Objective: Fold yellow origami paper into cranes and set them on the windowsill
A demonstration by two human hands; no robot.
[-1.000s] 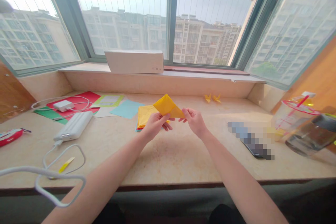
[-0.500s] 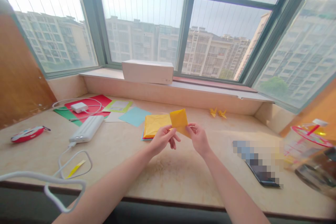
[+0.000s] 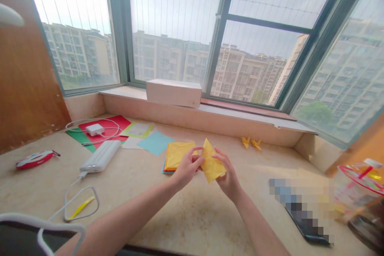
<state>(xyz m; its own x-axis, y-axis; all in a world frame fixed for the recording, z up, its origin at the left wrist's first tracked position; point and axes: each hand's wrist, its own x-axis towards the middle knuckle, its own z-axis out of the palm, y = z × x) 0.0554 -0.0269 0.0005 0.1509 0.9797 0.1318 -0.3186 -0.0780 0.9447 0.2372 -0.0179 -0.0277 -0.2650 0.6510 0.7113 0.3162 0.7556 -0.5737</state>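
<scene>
Both my hands hold a folded yellow paper [image 3: 211, 163] just above the marble desk [image 3: 192, 216]. My left hand [image 3: 187, 170] pinches its left edge with thumb and fingers. My right hand [image 3: 228, 176] grips its right side from behind, fingers closed on it. Just behind my left hand lies a stack of yellow and coloured sheets [image 3: 175, 155]. Two small yellow folded paper cranes [image 3: 251, 142] stand further back to the right, near the sill.
A white power bank [image 3: 100, 156] with its cable, a charger [image 3: 94, 129] on red and green paper, a teal sheet [image 3: 156, 143] and a red case [image 3: 35, 159] lie left. A white box [image 3: 174, 93] sits on the sill. A phone [image 3: 306, 224] and containers [image 3: 360, 184] are right.
The view has tilted upward. The yellow paper has been turned between my hands, from a wide triangle to a narrower upright shape, and my hands have closed in on it.
</scene>
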